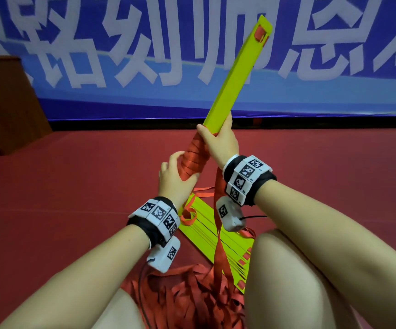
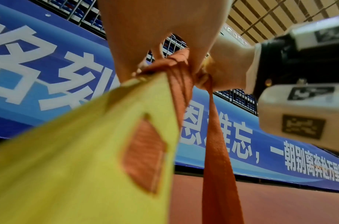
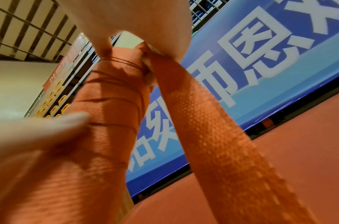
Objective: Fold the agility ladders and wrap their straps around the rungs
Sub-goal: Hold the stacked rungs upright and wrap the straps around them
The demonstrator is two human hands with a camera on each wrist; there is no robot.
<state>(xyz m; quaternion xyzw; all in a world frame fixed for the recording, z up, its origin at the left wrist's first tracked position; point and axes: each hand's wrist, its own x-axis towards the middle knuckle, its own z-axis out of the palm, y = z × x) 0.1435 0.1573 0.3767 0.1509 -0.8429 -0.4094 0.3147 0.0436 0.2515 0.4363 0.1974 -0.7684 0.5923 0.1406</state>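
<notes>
Together left hand (image 1: 176, 173) and right hand (image 1: 218, 138) grip one strap-wound rung bundle (image 1: 230, 91).

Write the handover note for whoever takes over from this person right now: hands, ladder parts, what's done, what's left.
Left hand: grips the wrapped lower end of the raised rung bundle.
Right hand: grips the bundle at the top of the wrap, pinching the strap, which hangs down to the loose strap pile.
Second rung stack: lies on the red floor, unwrapped.
Done: rungs gathered, several strap turns on.
Left: wind on the remaining strap, secure the end, then wrap the second stack.
</notes>
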